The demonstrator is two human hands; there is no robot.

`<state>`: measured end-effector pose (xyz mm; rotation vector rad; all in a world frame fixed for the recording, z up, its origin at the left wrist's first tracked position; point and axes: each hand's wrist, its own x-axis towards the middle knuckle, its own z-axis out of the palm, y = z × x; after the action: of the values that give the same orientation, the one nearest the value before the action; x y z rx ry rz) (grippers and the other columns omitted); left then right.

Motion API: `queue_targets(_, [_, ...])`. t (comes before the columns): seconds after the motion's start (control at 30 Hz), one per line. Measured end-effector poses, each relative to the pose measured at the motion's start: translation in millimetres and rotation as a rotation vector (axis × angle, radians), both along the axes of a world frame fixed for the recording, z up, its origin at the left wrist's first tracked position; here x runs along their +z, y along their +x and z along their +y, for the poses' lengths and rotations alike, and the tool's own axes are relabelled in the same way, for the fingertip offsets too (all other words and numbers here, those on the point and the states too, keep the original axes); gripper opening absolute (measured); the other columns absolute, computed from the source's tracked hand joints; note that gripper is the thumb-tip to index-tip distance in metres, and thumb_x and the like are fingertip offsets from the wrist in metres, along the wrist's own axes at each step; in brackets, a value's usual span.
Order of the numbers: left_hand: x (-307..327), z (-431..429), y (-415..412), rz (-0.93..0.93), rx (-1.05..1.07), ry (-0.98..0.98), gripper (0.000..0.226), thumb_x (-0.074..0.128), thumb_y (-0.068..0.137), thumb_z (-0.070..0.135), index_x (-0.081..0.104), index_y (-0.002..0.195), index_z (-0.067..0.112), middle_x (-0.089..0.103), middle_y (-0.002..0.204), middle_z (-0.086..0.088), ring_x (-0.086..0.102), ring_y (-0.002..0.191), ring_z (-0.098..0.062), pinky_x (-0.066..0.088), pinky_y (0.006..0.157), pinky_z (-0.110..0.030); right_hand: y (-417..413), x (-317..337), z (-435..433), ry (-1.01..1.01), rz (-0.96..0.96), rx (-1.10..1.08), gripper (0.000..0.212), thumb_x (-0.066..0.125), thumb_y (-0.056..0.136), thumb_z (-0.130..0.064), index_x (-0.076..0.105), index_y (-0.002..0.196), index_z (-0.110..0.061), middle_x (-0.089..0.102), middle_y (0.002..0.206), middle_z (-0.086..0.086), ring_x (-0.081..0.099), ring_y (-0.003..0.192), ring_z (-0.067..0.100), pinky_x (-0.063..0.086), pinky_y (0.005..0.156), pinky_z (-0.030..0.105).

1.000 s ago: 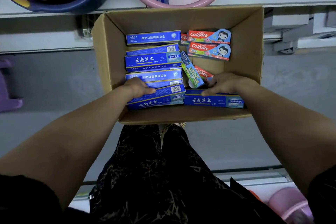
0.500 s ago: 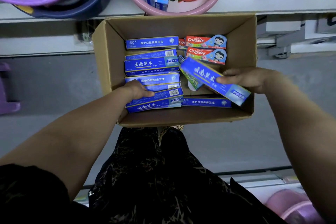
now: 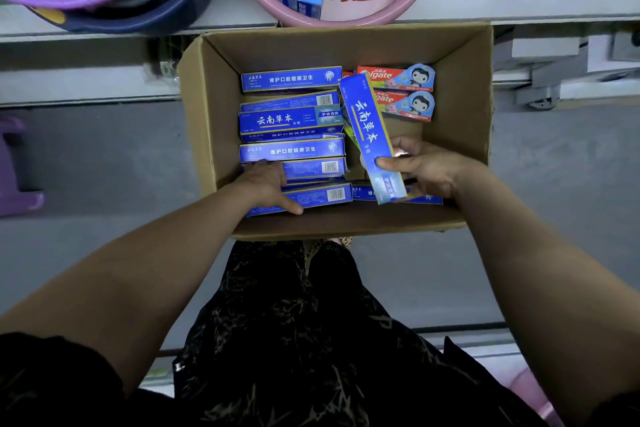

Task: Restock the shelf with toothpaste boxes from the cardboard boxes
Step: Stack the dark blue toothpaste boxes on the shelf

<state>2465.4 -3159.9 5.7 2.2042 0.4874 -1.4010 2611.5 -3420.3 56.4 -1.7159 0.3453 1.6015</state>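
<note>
Cardboard box [image 3: 221,114] sits just below the shelf [image 3: 485,7] edge; inside we see a stack of blue toothpaste boxes [image 3: 291,121] lying flat along its left side and two red Colgate boxes [image 3: 398,76] at the far right. Right hand [image 3: 426,166] pinches one blue box [image 3: 370,135] near its lower end, thumb on the face, holding it lengthwise and tilted over the carton's middle. Left hand [image 3: 266,184] clasps the nearest blue boxes [image 3: 311,196] at their left end, thumb along the near edge, fingers over the top.
</note>
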Motion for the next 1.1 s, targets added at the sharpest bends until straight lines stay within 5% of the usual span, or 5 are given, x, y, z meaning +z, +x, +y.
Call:
queue_targets(0.07, [-1.1, -1.0, -2.0, -0.028, 0.0, 0.014, 0.065, 0.086, 0.054, 0.06, 0.053, 0.1, 0.027, 0.054, 0.114, 0.0, 0.048, 0.104, -0.019, 0.04, 0.083, -0.032, -4.1, -2.6, -1.1, 0.002, 0.007, -0.028, 0.048, 0.075, 0.086, -0.027, 0.055, 0.13, -0.025, 0.074, 0.103, 0.0, 0.072, 0.089, 0.018, 0.058, 0.061, 0.036])
queue_targets(0.37, [-3.6, 4.9, 6.7, 0.001, 0.175, -0.026, 0.051, 0.086, 0.066, 0.042, 0.065, 0.105, 0.017, 0.06, 0.119, -0.001, 0.055, 0.11, -0.019, 0.045, 0.091, -0.028, -5.3, -8.2, -6.4, -0.001, 0.024, -0.052, 0.053, 0.077, 0.08, -0.033, 0.054, 0.128, -0.027, 0.075, 0.108, 0.004, 0.073, 0.093, 0.018, 0.06, 0.072, 0.044])
queue_targets(0.63, [-2.7, 12.9, 14.8, 0.049, 0.217, 0.025, 0.059, 0.067, 0.079, 0.061, 0.069, 0.119, 0.017, 0.058, 0.132, -0.003, 0.053, 0.121, -0.02, 0.041, 0.105, -0.031, -11.7, -10.7, -8.2, 0.0, 0.025, -0.086, 0.055, 0.081, 0.076, -0.034, 0.058, 0.126, -0.028, 0.072, 0.118, 0.004, 0.071, 0.104, 0.021, 0.058, 0.083, 0.054])
queue_targets(0.83, [-3.6, 8.1, 14.9, 0.074, 0.207, 0.103, 0.07, 0.076, 0.065, 0.067, 0.071, 0.112, 0.016, 0.065, 0.121, -0.002, 0.057, 0.115, -0.021, 0.047, 0.101, -0.036, -15.0, -11.1, -2.3, 0.009, 0.028, -0.102, 0.049, 0.076, 0.085, -0.03, 0.055, 0.129, -0.027, 0.07, 0.121, 0.001, 0.072, 0.102, 0.018, 0.059, 0.082, 0.053])
queue_targets(1.1, [-2.9, 12.5, 18.2, 0.124, 0.281, -0.037, 0.053, 0.076, 0.077, 0.05, 0.071, 0.105, 0.006, 0.075, 0.095, -0.009, 0.072, 0.092, -0.02, 0.052, 0.096, -0.035, -16.7, -13.4, 1.3, -0.002, 0.025, -0.06, 0.05, 0.077, 0.084, -0.035, 0.056, 0.128, -0.027, 0.073, 0.115, 0.002, 0.072, 0.102, 0.018, 0.06, 0.075, 0.045])
